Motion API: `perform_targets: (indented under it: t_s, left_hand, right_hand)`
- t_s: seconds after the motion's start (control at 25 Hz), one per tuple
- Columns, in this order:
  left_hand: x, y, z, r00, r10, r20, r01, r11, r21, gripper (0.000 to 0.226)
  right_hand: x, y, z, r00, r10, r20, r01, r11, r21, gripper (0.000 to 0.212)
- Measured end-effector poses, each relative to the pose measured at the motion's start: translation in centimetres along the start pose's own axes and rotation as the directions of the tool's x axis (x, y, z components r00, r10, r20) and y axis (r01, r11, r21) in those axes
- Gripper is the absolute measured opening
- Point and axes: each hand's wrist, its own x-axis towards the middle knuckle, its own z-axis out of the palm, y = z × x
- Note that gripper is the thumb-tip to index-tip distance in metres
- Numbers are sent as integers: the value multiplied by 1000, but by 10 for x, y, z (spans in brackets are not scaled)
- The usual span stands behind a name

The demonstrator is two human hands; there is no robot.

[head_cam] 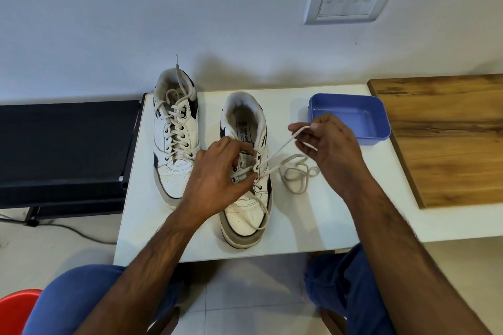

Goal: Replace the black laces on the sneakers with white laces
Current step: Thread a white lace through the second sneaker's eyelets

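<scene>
At frame centre, a white table (313, 226) against a pale wall (109, 22) holds two sneakers. Left hand (217, 171) pinches the right sneaker's (245, 212) eyelets; right hand (332, 144) pinches its white lace (275, 155). A blue tray (381, 106) sits upper right.

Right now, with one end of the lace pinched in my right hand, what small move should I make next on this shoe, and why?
Probably pull the right hand up and away to draw the slack through. The white lace runs from that grip to an eyelet on the near sneaker, but loose loops lie on the table beside it, and the left hand steadies the eyelet row.
</scene>
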Motion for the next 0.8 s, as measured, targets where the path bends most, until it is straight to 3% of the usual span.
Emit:
perform_targets:
  t_s: [0.04, 0.12, 0.2, 0.28, 0.4, 0.48, 0.56, 0.6, 0.68, 0.72, 0.76, 0.8]
  left_hand:
    - [0, -2, -2, 1000, 6, -7, -6, 1000, 16, 28]
    - [0, -8, -5, 998, -11, -57, 13, 1000, 29, 25]
    - [2, -12, -6, 993, -62, -99, 66, 997, 36, 27]
    - [3, -13, -5, 992, -98, -83, 100, 995, 27, 28]
    - [5, -13, -5, 995, -90, -40, 88, 995, -47, 23]
    - [7, -15, -8, 996, -81, -32, 78, 993, -93, 21]
    - [9, -13, -9, 996, -88, -35, 83, 989, -118, 20]
    - [9, -12, -9, 995, -94, -37, 89, 988, -126, 20]
    - [9, -11, -9, 994, -105, -33, 99, 984, -145, 21]
    - [9, -11, -9, 994, -110, -28, 104, 981, -163, 21]
    - [9, -11, -9, 993, -115, -22, 109, 977, -181, 21]
    - [9, -11, -10, 993, -118, -18, 112, 974, -196, 21]
  right_hand:
    - [0, 3, 8, 999, 30, 26, -32, 999, 41, 16]
    - [-1, 15, 18, 994, 50, 94, -33, 984, -176, 10]
    - [-1, 25, 19, 984, 61, 168, 36, 853, -520, 2]
    - [-1, 31, 17, 967, 74, 243, 137, 657, -741, 9]
    - [-3, 35, 22, 944, 83, 318, 253, 434, -865, 15]
    - [-2, 36, 23, 928, 37, 371, 323, 416, -850, 12]
    - [1, 30, 19, 933, -50, 356, 327, 527, -785, 12]
    - [3, 24, 13, 949, -120, 293, 297, 654, -696, 14]
    - [4, 8, -2, 970, -226, 95, 244, 924, -293, 18]
    - [3, -1, -8, 976, -218, 17, 218, 976, 0, 20]
    - [2, -5, -11, 985, -170, -24, 171, 957, 236, 22]
    - [2, -5, -10, 993, -113, -42, 121, 933, 339, 25]
